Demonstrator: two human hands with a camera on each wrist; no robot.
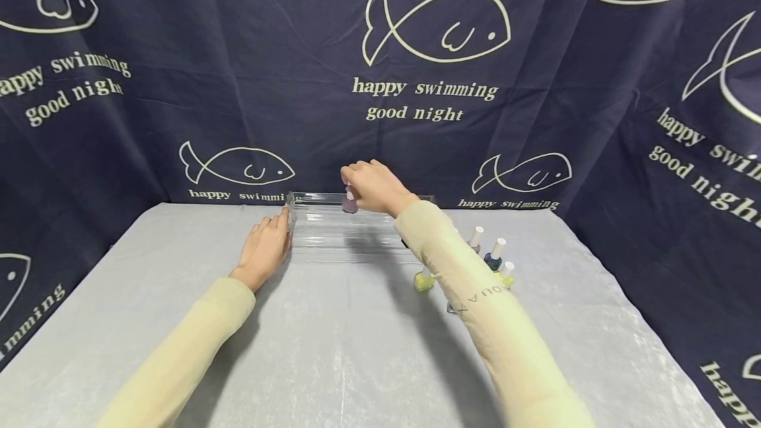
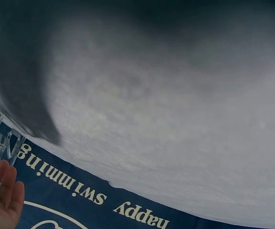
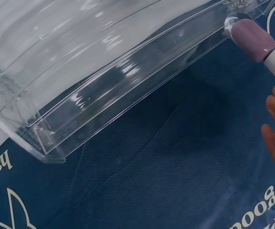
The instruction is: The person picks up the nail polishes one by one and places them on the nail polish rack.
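Observation:
My right hand [image 1: 374,185] pinches a nail polish bottle [image 1: 349,205] by its white cap, above the back of a clear stepped display rack [image 1: 321,230]. In the right wrist view, the mauve bottle [image 3: 253,39] hangs base-first at the rack's back tier [image 3: 128,71], its base overlapping the clear edge. My left hand [image 1: 265,246] rests with fairly straight fingers against the rack's left end; the left wrist view has those fingers [image 2: 5,188] beside the clear side wall [image 2: 14,145]. My right forearm hides the rack's right part.
Right of the rack stand several white-capped polish bottles, among them a yellow one [image 1: 423,281], a dark blue one [image 1: 494,258] and another yellow one [image 1: 507,274]. The right sleeve [image 1: 475,283] partly covers this group. A navy printed curtain [image 1: 333,38] rises behind the grey tablecloth [image 1: 333,349].

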